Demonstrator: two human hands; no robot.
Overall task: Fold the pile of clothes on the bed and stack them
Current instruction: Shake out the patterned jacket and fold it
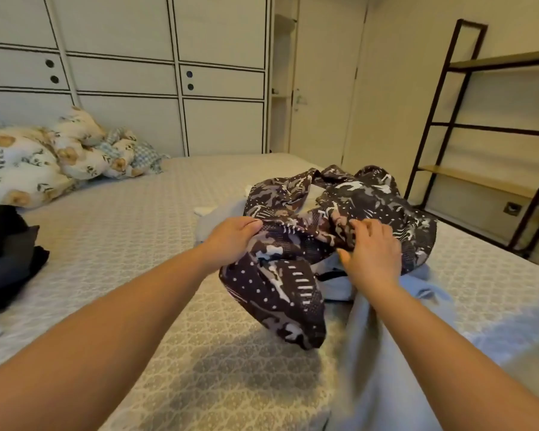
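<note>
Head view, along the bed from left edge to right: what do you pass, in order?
Dark clothes → floral pillows → left hand → patterned dark garment → right hand → metal shelf frame.

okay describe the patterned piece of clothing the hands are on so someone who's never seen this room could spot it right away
On the bed, right of the middle, clothes lie in a heap. The dark patterned garment sits crumpled on top, over pale blue clothes. Its dark brown cloth with white dots, dashes and grey camouflage-like patches sets it apart.
</note>
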